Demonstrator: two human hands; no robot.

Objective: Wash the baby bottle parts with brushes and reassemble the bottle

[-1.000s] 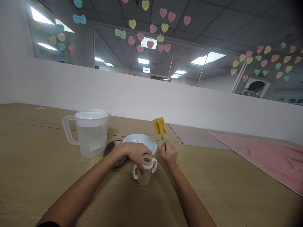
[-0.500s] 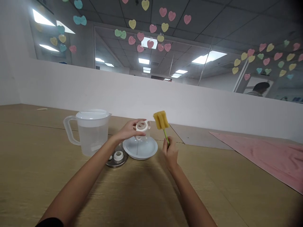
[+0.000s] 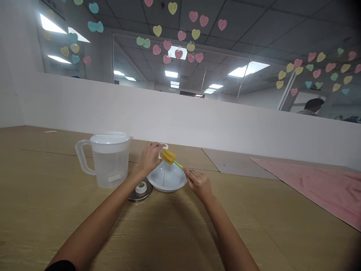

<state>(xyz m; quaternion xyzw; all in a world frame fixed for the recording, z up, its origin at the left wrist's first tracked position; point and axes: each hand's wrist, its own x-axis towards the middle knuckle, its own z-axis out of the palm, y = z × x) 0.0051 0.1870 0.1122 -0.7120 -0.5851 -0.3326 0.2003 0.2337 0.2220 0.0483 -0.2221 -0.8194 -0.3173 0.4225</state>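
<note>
My left hand grips a clear two-handled sippy cup, which it mostly hides. Only a white part of the cup shows past my fingers. My right hand holds the green handle of a yellow sponge bottle brush, tilted so the sponge head touches the cup's white part. Both hands are above a shallow white bowl. Near my left wrist lies a round metal lid with a white ring piece on it.
A clear plastic pitcher with water and a white lid stands left of the bowl on the wooden table. A pink cloth lies at the right. Behind a low white wall, heart notes cover glass, and a person is beyond.
The sponge brush has swung from upright to tilted left, its head now at the cup in my left hand. The white ring piece is fully visible on the lid.
</note>
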